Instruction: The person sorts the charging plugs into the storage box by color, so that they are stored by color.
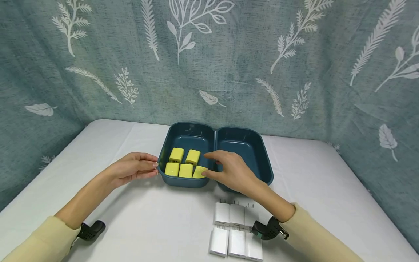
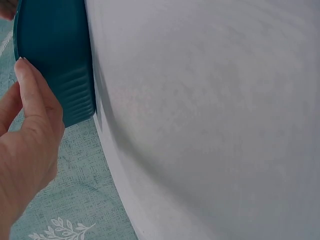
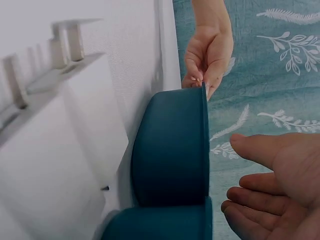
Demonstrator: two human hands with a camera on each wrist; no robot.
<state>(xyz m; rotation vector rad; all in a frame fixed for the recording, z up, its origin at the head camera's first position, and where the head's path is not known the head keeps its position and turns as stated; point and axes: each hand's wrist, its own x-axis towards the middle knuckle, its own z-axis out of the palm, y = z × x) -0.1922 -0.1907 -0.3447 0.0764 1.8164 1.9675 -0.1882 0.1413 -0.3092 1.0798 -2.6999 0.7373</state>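
Two dark teal trays touch side by side. The left tray (image 1: 184, 182) holds several small yellow blocks (image 1: 186, 170) that look like charger cubes, grouped toward its near side. At its left edge, my left hand (image 1: 134, 168) pinches the rim with thumb and fingertips; the left wrist view shows this hand (image 2: 32, 135) against the ribbed tray wall (image 2: 60, 65). Over the left tray's right side hovers my right hand (image 1: 234, 171), thumb and fingers spread, the thumb tip by the rightmost yellow block (image 1: 199, 172). In the right wrist view that hand (image 3: 285, 185) has nothing between its fingers.
The right tray (image 1: 266, 171) has no blocks visible inside. Several white plug adapters (image 1: 237, 243) with metal prongs lie in two rows on the white table (image 1: 157, 225), partly under the right forearm. A patterned curtain (image 1: 209, 72) hangs behind the table's far edge.
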